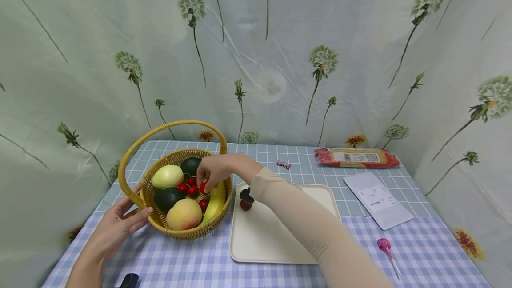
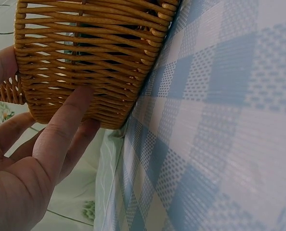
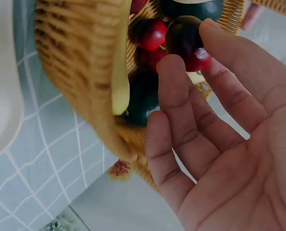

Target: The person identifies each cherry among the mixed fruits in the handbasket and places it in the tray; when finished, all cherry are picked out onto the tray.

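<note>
A wicker basket [image 1: 188,234] with a tall arched handle stands on the left of the table. My left hand [image 1: 120,221] lies along its left side, fingers spread and touching the woven wall [image 2: 109,57]. Over the basket's right half, my right hand [image 1: 216,170] pinches a dark red cherry [image 3: 181,43] between thumb and fingertips. More cherries [image 1: 192,190] lie in the middle of the basket. Around them sit a peach [image 1: 184,214], a banana [image 1: 216,201], two dark green avocado-like fruits [image 1: 169,198] and a pale yellow-green oval fruit [image 1: 167,177].
A cream tray [image 1: 276,239] lies right of the basket under my right forearm, with a dark red round fruit [image 1: 246,205] near its left edge. Farther right are a red-and-yellow packet [image 1: 358,158], a white labelled pouch [image 1: 378,200] and a pink lollipop [image 1: 385,244]. A small wrapped candy [image 1: 284,164] lies behind the tray.
</note>
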The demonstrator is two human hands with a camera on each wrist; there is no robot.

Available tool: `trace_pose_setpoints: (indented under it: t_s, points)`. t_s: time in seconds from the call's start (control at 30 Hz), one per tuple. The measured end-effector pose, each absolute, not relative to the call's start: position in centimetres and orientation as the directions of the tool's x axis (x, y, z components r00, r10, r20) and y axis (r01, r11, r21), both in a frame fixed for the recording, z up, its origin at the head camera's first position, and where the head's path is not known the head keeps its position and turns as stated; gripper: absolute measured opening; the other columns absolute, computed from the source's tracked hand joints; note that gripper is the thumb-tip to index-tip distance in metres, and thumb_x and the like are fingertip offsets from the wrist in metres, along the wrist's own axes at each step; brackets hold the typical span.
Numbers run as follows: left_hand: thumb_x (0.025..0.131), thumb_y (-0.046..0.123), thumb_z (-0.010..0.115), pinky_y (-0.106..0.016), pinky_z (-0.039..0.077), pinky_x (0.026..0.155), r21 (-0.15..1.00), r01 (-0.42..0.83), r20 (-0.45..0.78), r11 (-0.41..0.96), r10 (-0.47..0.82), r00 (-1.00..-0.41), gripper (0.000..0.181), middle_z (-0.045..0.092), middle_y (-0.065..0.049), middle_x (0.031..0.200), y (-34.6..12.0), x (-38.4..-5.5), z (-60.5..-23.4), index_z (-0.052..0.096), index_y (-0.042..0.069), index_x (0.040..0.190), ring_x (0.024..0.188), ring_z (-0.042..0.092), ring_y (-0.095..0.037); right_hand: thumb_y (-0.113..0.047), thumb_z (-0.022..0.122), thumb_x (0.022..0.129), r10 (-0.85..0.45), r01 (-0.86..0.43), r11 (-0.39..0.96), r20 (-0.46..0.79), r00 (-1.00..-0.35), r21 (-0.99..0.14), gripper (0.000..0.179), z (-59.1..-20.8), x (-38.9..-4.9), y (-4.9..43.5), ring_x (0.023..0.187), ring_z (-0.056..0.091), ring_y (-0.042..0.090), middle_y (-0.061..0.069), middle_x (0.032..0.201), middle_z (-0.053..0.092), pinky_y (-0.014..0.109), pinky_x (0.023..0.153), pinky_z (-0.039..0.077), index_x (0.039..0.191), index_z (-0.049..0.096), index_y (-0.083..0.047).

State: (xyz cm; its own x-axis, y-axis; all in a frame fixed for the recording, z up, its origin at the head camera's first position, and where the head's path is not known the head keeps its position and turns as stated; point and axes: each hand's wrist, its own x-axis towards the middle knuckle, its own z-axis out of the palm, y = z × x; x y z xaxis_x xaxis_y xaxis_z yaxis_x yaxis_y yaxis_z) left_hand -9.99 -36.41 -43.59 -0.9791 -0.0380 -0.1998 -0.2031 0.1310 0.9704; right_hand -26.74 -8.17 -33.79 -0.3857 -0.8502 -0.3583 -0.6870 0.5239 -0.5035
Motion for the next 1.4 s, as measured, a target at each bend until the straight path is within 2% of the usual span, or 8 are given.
trace_pose_setpoints:
  t_s: [0.07, 0.2, 0.43, 0.67, 1.03, 1.4]
  points:
    - [0.104, 0.010, 0.071, -0.019, 0.063, 0.092, 0.972, -0.200, -0.196, 0.126, -0.038, -0.980, 0.097, 0.004, -0.032, 0.177, -36.5, -10.0, -43.6, 0.004, 0.015, 0.174, 0.108, 0.059, 0.018, -0.018, 0.079, 0.100, -0.864, -0.696, 0.502, -0.331, -0.379, -0.513, 0.022, -33.5, -26.8, -7.3, 0.077, 0.058, 0.006, 0.000, 0.096, 0.072, 0.017, 0.068, 0.052, 0.120, 0.074, -0.010]
    - [0.105, 0.010, 0.070, -0.019, 0.063, 0.092, 0.972, -0.201, -0.198, 0.123, -0.038, -0.980, 0.096, 0.005, -0.031, 0.176, -36.4, -10.0, -43.6, 0.004, 0.015, 0.174, 0.110, 0.060, 0.016, -0.021, 0.079, 0.100, -0.876, -0.696, 0.482, -0.289, -0.385, -0.533, 0.024, -33.1, -26.7, -5.0, 0.084, 0.061, 0.008, 0.002, 0.101, 0.074, 0.019, 0.074, 0.055, 0.122, 0.074, -0.012]
    - [0.105, 0.010, 0.070, -0.020, 0.063, 0.091, 0.971, -0.207, -0.204, 0.121, -0.040, -0.978, 0.096, 0.006, -0.033, 0.176, -36.4, -10.0, -43.5, 0.003, 0.015, 0.174, 0.110, 0.061, 0.014, -0.021, 0.079, 0.100, -0.867, -0.676, 0.495, -0.257, -0.428, -0.546, 0.022, -33.2, -26.5, -1.4, 0.097, 0.066, 0.009, -0.004, 0.105, 0.073, 0.019, 0.085, 0.058, 0.120, 0.076, -0.014]
    - [0.105, 0.009, 0.070, -0.020, 0.063, 0.091, 0.970, -0.209, -0.205, 0.128, -0.044, -0.978, 0.097, 0.004, -0.032, 0.176, -36.4, -10.0, -43.7, 0.003, 0.017, 0.174, 0.108, 0.059, 0.017, -0.019, 0.079, 0.099, -0.853, -0.632, 0.511, -0.254, -0.456, -0.582, 0.016, -34.0, -26.5, 1.4, 0.092, 0.068, 0.013, -0.001, 0.099, 0.074, 0.021, 0.077, 0.056, 0.114, 0.076, -0.014]
    - [0.104, 0.009, 0.071, -0.020, 0.063, 0.091, 0.971, -0.204, -0.200, 0.127, -0.047, -0.979, 0.098, 0.004, -0.032, 0.176, -36.4, -10.1, -43.7, 0.004, 0.017, 0.174, 0.109, 0.059, 0.017, -0.022, 0.080, 0.098, -0.801, -0.530, 0.561, -0.259, -0.539, -0.636, 0.015, -36.4, -26.4, 5.6, 0.089, 0.068, 0.013, -0.004, 0.095, 0.074, 0.024, 0.077, 0.054, 0.112, 0.077, -0.020]
    - [0.104, 0.009, 0.071, -0.021, 0.064, 0.091, 0.968, -0.212, -0.206, 0.134, -0.054, -0.977, 0.098, 0.005, -0.031, 0.176, -36.4, -10.1, -43.7, 0.004, 0.019, 0.174, 0.108, 0.058, 0.017, -0.022, 0.081, 0.097, -0.788, -0.500, 0.562, -0.242, -0.566, -0.659, 0.017, -39.5, -26.5, 7.7, 0.084, 0.064, 0.007, -0.003, 0.092, 0.073, 0.020, 0.075, 0.051, 0.111, 0.076, -0.014]
